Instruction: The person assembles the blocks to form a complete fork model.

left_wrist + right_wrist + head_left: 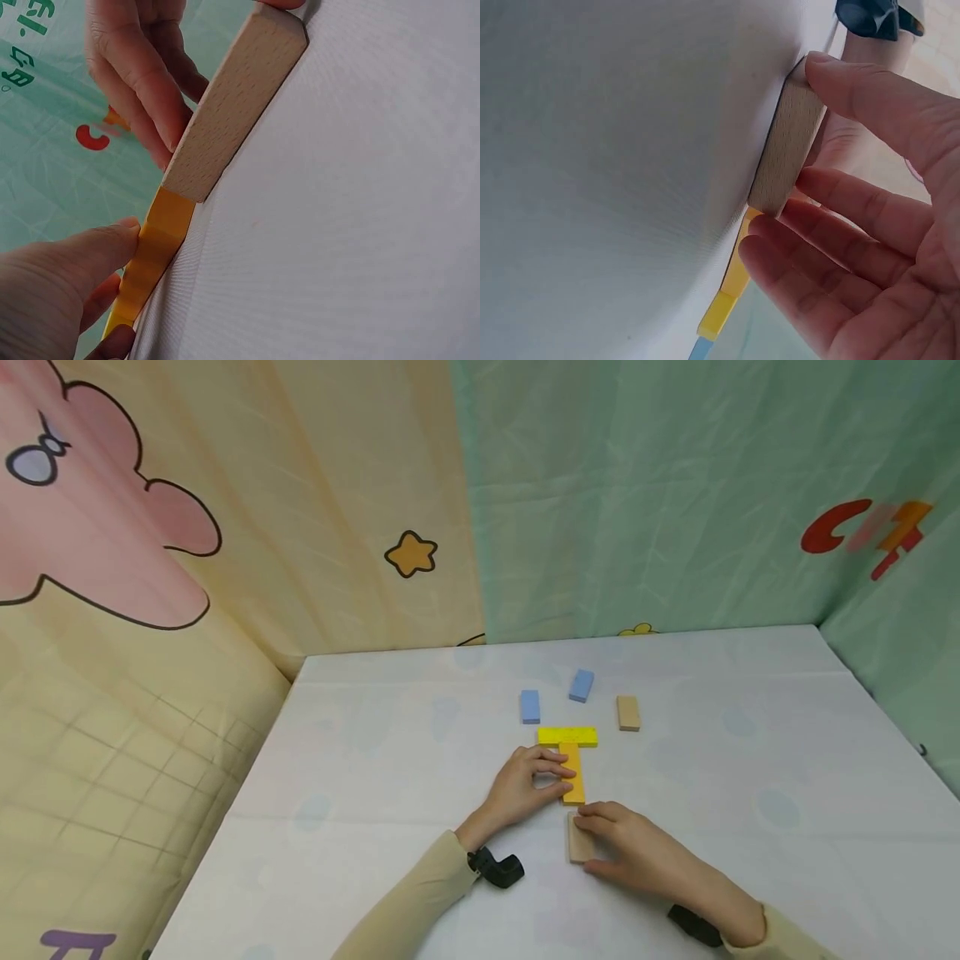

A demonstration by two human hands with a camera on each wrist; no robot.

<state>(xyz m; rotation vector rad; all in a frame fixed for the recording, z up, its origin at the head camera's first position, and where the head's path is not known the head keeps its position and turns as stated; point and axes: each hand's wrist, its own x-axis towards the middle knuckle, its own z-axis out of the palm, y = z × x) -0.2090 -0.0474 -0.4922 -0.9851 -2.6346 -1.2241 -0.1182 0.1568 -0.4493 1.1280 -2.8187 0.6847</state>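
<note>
My left hand [528,785] lies over the long orange block [572,792], its thumb and fingertips gripping it. The block's far end meets the middle of a yellow block [567,737] laid crosswise, so the two form a T. At the near end of the orange block lies a plain wooden block [579,842], roughly in line with it. My right hand [637,852] holds this wooden block, thumb at its near end and fingers along its far part. In the left wrist view the wooden block [236,105] stands end to end with the orange block [165,225].
Beyond the T lie two blue blocks [530,707] and a second plain wooden block [628,713] to their right. All rest on a white cloth-covered table [375,760]. Printed curtains [637,485] hang behind the table and at its sides.
</note>
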